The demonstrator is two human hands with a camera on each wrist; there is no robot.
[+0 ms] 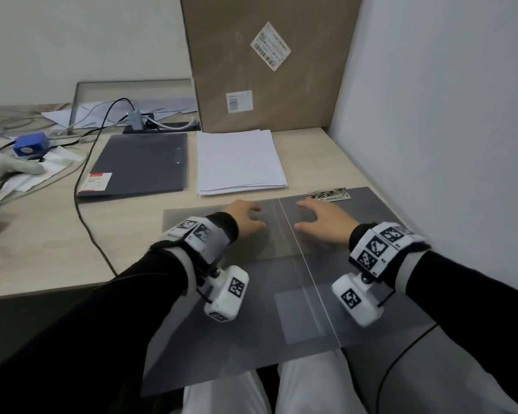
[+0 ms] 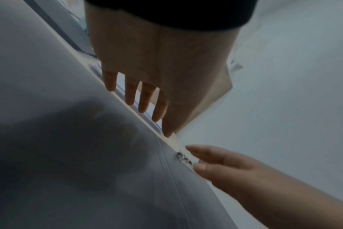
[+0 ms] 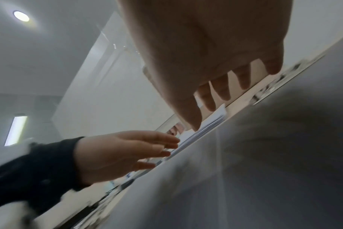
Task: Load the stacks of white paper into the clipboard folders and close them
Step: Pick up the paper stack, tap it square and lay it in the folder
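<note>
A grey clipboard folder (image 1: 296,294) lies open flat before me, overhanging the desk edge onto my lap, its metal clip (image 1: 329,194) at the far right corner. My left hand (image 1: 245,218) hovers over the left flap, fingers straight and spread, holding nothing. On the other side of the spine crease, my right hand (image 1: 320,221) hovers over the right flap, likewise spread. A stack of white paper (image 1: 240,161) lies just beyond the folder. A second grey folder (image 1: 138,165) lies closed to its left. In the wrist views both hands (image 2: 147,99) (image 3: 221,89) float above the grey surface.
A tall cardboard box (image 1: 266,61) leans against the wall behind the paper. A black cable (image 1: 83,186) runs down the desk left of the folders. A game controller (image 1: 9,167), a blue device (image 1: 30,144) and loose papers clutter the far left. A white wall (image 1: 446,115) bounds the right.
</note>
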